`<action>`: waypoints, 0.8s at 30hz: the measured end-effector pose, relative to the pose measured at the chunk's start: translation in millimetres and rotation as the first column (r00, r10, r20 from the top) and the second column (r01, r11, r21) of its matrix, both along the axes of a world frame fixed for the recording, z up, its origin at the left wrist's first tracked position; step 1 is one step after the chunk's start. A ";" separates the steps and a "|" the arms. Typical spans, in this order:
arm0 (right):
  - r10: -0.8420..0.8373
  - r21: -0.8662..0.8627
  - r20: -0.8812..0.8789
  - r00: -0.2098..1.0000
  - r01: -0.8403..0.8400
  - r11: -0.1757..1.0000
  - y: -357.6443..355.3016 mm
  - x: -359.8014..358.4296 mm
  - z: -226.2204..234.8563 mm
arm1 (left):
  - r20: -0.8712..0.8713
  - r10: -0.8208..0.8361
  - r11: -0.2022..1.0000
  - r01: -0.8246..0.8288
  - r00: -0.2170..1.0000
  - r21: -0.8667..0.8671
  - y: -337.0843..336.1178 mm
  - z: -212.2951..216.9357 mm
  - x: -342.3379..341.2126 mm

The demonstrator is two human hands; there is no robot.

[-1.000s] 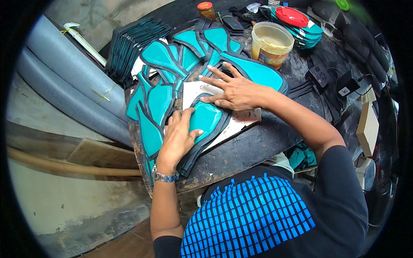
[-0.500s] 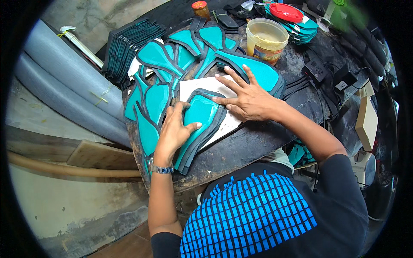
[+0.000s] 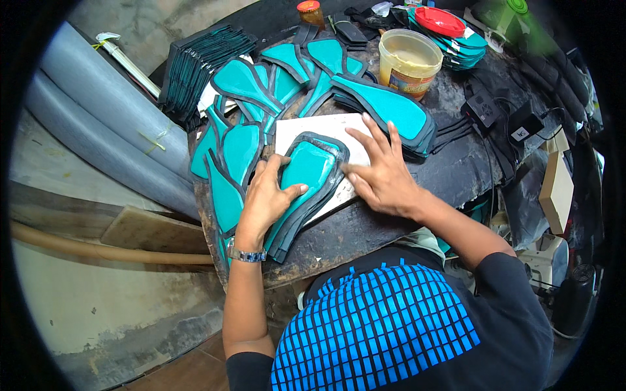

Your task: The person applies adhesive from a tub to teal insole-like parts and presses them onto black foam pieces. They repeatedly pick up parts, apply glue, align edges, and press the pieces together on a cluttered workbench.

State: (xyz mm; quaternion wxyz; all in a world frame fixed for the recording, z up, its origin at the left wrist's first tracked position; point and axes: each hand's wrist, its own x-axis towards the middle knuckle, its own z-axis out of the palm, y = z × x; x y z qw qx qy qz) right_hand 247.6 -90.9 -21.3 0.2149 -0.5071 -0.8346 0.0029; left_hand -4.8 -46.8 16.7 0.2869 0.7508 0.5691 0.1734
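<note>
Nearest, a blue-checked dark shirt (image 3: 378,326) at the lower edge, forearms reaching up from it. Left hand (image 3: 264,199), with a metal watch (image 3: 246,254) at the wrist, laid flat on a teal pad (image 3: 306,173) with a black rim; fingers spread and open, pressing down on the pad's left edge, thumb lying across its teal face, nothing gripped. Right hand (image 3: 381,176) just to the right, palm down, fingers splayed and open, tips touching the pad's right rim and the white board (image 3: 313,130) under it. Pad lying between the two hands, tilted, its lower end running past the board onto a dark table (image 3: 417,195). Left of the left fingers, more teal pieces (image 3: 228,163) overlapping, touching one another. Beyond the right fingertips, a stack of long teal pads (image 3: 385,107). Farther off, a yellow tub (image 3: 409,64) with pale contents, then a red lid (image 3: 440,19) on further teal pieces. Far left of the fingers, a bundle of black pieces (image 3: 195,65) and grey pipes (image 3: 98,124).
</note>
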 end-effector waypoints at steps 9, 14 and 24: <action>0.123 -0.051 0.044 0.991 -0.121 0.991 23.7 -7.2 -2.4 | 0.086 -0.004 0.995 -0.004 0.996 0.099 0.6 -13.4 -3.6; 0.049 -0.045 0.040 0.998 -0.047 0.998 -21.0 -27.5 -9.9 | 0.112 -0.014 0.998 0.007 0.994 0.067 3.6 -15.2 -5.8; 0.022 -0.172 -0.270 0.963 -0.070 0.983 -23.0 -7.3 8.4 | 0.013 -0.027 0.971 0.023 1.000 0.238 -11.4 -2.6 2.3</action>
